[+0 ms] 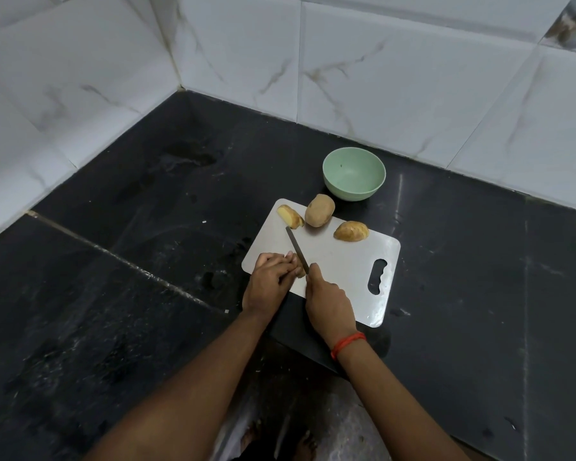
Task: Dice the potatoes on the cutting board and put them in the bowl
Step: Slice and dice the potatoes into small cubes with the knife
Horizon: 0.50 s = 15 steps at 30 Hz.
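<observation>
- The left hand pressed a potato piece down on the cutting board.
- The right hand gripped the knife.
- Potatoes looked hard and roly; hold them flat side down.
- The bowl sat just beyond.

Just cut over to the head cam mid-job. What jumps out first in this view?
The two hands meet at the near left corner of the white cutting board: the right hand grips a knife, and the left hand steadies a mostly hidden potato piece. Along the board's far edge lie a cut piece, a whole potato and another cut piece. Just beyond stands an empty green bowl.
</observation>
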Tool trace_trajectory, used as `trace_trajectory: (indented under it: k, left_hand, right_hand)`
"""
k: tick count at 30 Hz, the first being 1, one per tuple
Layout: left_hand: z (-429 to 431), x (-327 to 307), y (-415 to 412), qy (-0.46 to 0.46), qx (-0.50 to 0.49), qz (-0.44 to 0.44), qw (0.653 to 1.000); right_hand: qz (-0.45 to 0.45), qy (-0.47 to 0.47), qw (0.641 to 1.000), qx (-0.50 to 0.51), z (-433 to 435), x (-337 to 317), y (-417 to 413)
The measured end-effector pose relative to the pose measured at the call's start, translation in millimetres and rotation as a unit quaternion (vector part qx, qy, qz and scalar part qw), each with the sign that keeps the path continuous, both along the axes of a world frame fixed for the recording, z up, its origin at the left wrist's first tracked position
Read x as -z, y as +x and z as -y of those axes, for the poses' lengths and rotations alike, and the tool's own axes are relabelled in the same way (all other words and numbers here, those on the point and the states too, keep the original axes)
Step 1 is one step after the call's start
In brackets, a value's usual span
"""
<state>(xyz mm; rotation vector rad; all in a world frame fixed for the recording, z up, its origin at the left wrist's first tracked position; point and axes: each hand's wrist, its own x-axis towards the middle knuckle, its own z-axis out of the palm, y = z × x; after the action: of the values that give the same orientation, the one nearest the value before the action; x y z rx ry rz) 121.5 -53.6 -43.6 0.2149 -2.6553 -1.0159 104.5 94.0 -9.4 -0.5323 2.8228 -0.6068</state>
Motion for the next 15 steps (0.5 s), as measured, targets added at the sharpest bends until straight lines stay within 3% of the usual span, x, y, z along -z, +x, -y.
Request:
trace_trajectory:
  k: [7,10,15]
  left_hand:
    - [0.0,4.0,-1.5,0.008,-0.008,-0.003,1.000]
    - [1.5,6.5,-2.2,0.015,-0.011,0.005,1.000]
    - [1.1,1.5,-1.6,0.030,-0.027,0.003,0.999]
  right_hand:
    - [0.013,0.090,0.996,-0.015,-41.1,-0.5,53.4]
    - [-0.002,0.065,0.998,0.005,-62.9,-0.8,80.1]
    - [-0.111,-0.040,0.992,0.045,-68.4,-0.3,60.0]
